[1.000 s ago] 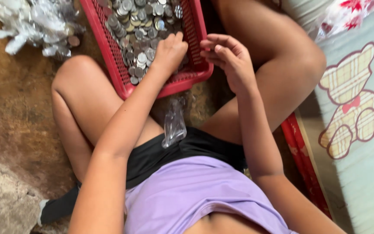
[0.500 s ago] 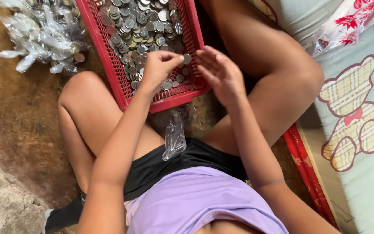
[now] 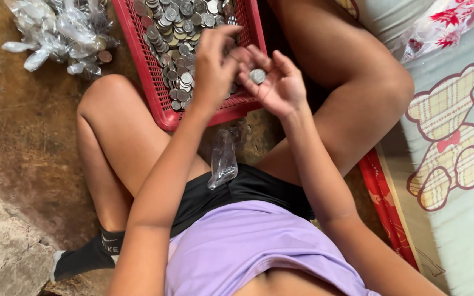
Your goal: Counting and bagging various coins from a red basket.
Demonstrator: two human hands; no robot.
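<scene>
Right hand (image 3: 274,82) cupped open w/ round silver coin (image 3: 257,75) – left hand (image 3: 213,66) fingers pinched narrow above red plastic mesh basket (image 3: 149,71)

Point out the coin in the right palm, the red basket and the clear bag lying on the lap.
coin (image 3: 257,75), head view, centre of its face.
red basket (image 3: 138,57), head view, its left wall.
clear bag (image 3: 222,159), head view, its middle.

Coins (image 3: 179,33) in basket (image 3: 138,49) between knees, bagged pile (image 3: 61,33) left, plastic bag (image 3: 222,159) before it
</scene>
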